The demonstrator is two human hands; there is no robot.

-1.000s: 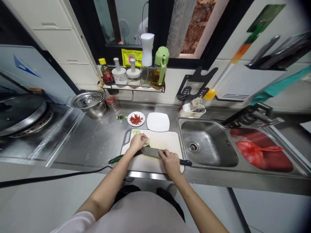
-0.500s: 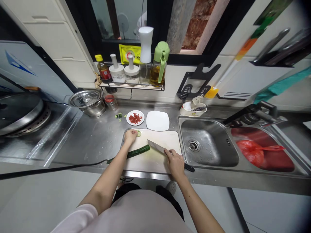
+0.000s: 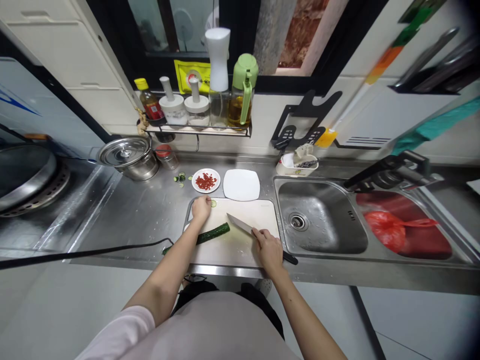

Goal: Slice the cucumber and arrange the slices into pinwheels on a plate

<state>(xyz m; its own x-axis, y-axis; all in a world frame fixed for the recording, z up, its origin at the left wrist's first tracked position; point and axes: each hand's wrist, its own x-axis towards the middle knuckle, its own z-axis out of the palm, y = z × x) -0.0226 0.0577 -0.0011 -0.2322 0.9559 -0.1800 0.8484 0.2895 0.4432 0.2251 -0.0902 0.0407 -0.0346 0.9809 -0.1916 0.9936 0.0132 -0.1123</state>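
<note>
The cucumber (image 3: 210, 233) lies slantwise on the white cutting board (image 3: 258, 212), its stem end hanging over the near left edge; the left hand (image 3: 201, 207) rests at the board's far left corner, fingers curled, just beside a cut slice (image 3: 213, 203) and apart from the cucumber; the right hand (image 3: 268, 249) grips the knife (image 3: 240, 225), whose blade tip points toward the cucumber's cut end, close but not touching.

Shiny steel, matt white plastic.
Glossy brushed-metal counter (image 3: 150, 215) and sink (image 3: 322, 220); smooth plastic cutting board (image 3: 240, 240); polished knife (image 3: 240, 225) blade.
</note>
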